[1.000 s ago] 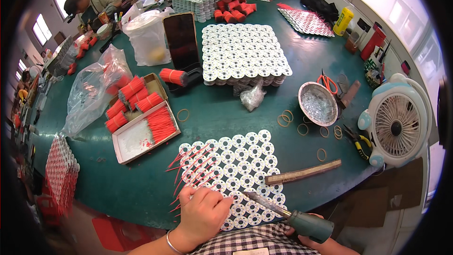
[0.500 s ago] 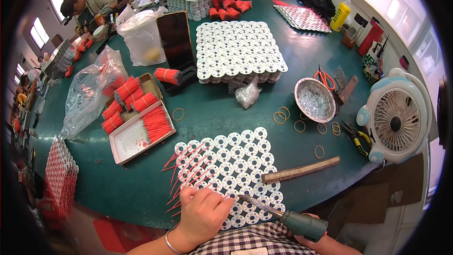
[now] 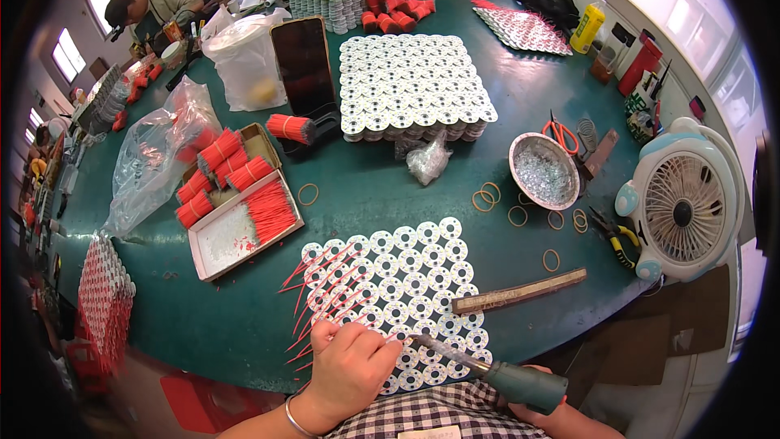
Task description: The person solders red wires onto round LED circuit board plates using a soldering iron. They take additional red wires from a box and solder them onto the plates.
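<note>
1. A soldering iron [image 3: 496,371] with a grey-green handle is gripped by the right hand [image 3: 546,416], largely hidden under the handle at the lower edge; its tip is aimed at the near edge of the panel.
2. The left hand [image 3: 351,367] is laid on the near left corner of a panel of round white circuit boards [image 3: 398,297], fingers pressed together and curled; whether a wire is pinched between them cannot be told.
3. Thin red wires [image 3: 321,293] are seen fanned across the panel's left side.
4. A wooden stick [image 3: 520,292] is laid just right of the panel.
5. A shallow tray [image 3: 219,236] with red wire pieces is set further left.
6. A metal bowl [image 3: 543,171] and loose rubber bands [image 3: 487,195] are placed beyond.
7. A white desk fan [image 3: 686,207] is stood at the right edge.
8. A stacked panel of white boards [image 3: 414,85] is seen farther back on the green table [image 3: 366,187].
</note>
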The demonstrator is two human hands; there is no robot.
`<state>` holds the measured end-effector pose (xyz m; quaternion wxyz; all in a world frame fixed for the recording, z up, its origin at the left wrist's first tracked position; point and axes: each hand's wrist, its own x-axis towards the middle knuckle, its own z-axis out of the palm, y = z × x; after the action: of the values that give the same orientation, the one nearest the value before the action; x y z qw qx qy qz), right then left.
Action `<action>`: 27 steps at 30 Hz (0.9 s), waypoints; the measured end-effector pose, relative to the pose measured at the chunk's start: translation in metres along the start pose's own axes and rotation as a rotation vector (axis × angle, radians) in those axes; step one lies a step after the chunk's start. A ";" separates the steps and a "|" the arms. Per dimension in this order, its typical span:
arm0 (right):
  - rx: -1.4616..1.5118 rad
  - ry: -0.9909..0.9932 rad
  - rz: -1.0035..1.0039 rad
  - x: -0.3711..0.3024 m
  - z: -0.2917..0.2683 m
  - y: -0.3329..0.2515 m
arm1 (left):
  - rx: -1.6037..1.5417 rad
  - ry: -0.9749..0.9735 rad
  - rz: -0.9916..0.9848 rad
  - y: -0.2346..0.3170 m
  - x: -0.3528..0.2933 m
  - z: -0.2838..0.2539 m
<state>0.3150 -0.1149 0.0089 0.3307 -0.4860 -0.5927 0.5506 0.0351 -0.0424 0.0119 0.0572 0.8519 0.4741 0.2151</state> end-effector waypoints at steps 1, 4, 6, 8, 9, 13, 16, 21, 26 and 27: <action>0.091 0.025 -0.035 0.001 0.000 0.001 | 0.004 0.005 0.001 0.000 0.000 0.000; 0.022 0.089 0.009 -0.005 -0.009 0.014 | 0.011 0.017 -0.010 0.000 -0.004 -0.002; 0.242 0.206 -0.015 0.009 -0.003 0.004 | 0.010 0.024 0.001 0.000 -0.003 -0.001; 0.515 0.423 -0.097 0.025 -0.001 -0.004 | 0.011 0.037 0.014 0.002 -0.003 0.000; 0.552 0.470 -0.152 0.032 -0.001 -0.002 | -0.003 0.025 0.020 0.003 -0.003 0.001; 0.503 0.333 -0.138 0.029 -0.003 -0.009 | 0.018 0.025 0.012 0.004 -0.008 -0.002; 0.227 0.105 0.077 0.008 -0.005 -0.013 | 0.029 0.061 0.006 0.004 -0.010 0.000; -0.135 0.159 -0.406 -0.006 0.008 0.003 | 0.032 0.065 0.014 0.007 -0.004 -0.002; -0.115 0.153 -0.120 -0.016 0.007 0.000 | 0.020 0.058 0.004 0.006 -0.007 -0.002; -0.119 0.152 -0.089 -0.017 0.006 0.003 | 0.017 0.058 0.000 0.006 -0.007 -0.002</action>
<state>0.3152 -0.1330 0.0076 0.3694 -0.5183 -0.6184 0.4609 0.0363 -0.0518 0.0132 0.0363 0.8459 0.4771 0.2356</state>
